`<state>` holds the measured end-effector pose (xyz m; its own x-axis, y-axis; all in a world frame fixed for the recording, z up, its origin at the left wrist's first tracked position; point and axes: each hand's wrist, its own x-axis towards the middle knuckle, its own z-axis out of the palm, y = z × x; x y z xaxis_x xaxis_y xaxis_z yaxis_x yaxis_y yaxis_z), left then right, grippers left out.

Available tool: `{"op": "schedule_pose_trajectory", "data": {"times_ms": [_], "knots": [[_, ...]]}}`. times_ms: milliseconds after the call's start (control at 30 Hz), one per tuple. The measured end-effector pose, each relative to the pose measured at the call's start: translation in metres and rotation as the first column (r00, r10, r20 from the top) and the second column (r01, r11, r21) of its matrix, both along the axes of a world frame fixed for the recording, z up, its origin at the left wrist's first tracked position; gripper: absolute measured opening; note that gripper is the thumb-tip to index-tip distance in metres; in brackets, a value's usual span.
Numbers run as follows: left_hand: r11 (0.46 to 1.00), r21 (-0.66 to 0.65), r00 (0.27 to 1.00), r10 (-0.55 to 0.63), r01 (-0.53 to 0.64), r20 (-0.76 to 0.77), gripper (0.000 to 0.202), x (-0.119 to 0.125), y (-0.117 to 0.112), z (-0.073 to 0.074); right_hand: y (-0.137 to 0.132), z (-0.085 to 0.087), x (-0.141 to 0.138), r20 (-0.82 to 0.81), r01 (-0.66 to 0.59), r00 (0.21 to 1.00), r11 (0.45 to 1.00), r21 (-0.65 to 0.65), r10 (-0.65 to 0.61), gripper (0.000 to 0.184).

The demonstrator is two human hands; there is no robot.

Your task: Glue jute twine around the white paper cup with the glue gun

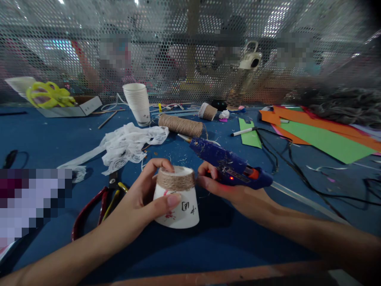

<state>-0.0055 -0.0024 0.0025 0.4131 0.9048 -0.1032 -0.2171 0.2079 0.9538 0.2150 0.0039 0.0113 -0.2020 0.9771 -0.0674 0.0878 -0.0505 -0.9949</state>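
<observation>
A white paper cup [184, 212], wider end down, is gripped in my left hand [149, 190], thumb on its printed side and fingers at its upper end. Brown twine [175, 180] is wound in a band around the cup's narrow upper part. Beside that band, my right hand [217, 182] is closed, thumb and fingertips together at the twine; what they pinch is too small to make out. A blue hot glue gun [223, 159] with a lit red light appears just above and behind my right hand, nozzle pointing left; its handle is hidden.
Red-handled pliers [89, 212] and white lace [125, 145] lie left. Behind are stacked paper cups [137, 101], a twine roll [181, 125] and a twine-wrapped cup [207, 111]. Coloured paper [333, 139] and black cables [297, 174] lie right. Perforated metal [178, 51] borders the back.
</observation>
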Motion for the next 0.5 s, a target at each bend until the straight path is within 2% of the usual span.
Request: {"op": "schedule_pose_trajectory", "data": {"times_ms": [300, 500], "knots": [[1.000, 0.008, 1.000, -0.016, 0.016, 0.015, 0.042, -0.0016, -0.0011, -0.0021, -0.0003, 0.0010, -0.0019, -0.049, 0.010, 0.999, 0.998, -0.062, -0.013, 0.033], [1.000, 0.003, 0.999, -0.031, 0.031, 0.021, 0.041, -0.0030, -0.0007, -0.0029, -0.0022, 0.0000, -0.0026, -0.052, 0.012, 0.999, 0.998, -0.059, -0.015, 0.033]]}}
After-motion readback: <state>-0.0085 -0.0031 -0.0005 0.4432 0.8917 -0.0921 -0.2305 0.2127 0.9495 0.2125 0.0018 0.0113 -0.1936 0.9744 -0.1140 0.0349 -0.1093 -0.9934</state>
